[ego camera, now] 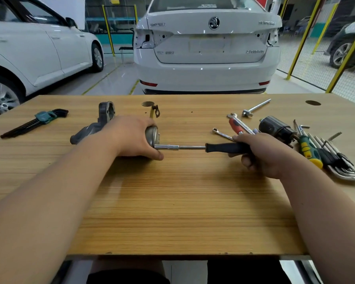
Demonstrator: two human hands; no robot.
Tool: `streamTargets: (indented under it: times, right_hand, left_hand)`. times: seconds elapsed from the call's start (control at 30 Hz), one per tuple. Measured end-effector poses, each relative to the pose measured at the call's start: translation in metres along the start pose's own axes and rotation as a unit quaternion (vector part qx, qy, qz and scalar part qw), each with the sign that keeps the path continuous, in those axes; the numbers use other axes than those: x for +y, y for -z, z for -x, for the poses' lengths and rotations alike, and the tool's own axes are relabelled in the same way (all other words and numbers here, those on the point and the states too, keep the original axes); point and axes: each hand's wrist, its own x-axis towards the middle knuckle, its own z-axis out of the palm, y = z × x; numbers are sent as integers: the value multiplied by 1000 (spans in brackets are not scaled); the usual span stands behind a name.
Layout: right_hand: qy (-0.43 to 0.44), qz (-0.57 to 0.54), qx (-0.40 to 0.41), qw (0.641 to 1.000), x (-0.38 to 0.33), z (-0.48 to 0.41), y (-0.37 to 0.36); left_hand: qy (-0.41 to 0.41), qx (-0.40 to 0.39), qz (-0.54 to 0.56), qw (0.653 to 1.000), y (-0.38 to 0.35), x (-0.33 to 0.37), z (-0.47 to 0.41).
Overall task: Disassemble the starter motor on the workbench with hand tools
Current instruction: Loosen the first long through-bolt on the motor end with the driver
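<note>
In the middle of the frame, a little to the left, the person's left hand lies over the starter motor on the wooden workbench, fingers curled around its body. The right hand, at centre right, is closed around the black handle of a socket driver. The driver's metal tip touches the motor's end. A grey housing lies just behind the left hand, and hex keys lie at the upper left.

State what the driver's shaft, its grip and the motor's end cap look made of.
Driver shaft: bright plated steel, probably, by its mirror shine. Grip: matte black plastic or rubber; the look leaves it open. End cap: dull grey metal, steel or aluminium, with a soft sheen.
</note>
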Motion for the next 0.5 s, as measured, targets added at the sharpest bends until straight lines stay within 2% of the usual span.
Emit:
streamTargets:
  times: [0.1,0.23,0.4,0.5]
  right_hand:
    - [-50,-42,-35,997,0,1,-5]
    - [-92,-79,-59,991,-2,-1,-3]
    - [-17,-71,20,997,0,-8,-10]
    - [34,-25,31,999,4,-9,-15]
  left_hand:
    - [20,-25,10,999,2,-5,9]
    - [26,0,-15,1000,-3,-4,18]
    - [19,27,-54,998,-9,-2,20]
    - [5,18,-68,998,-8,-2,19]
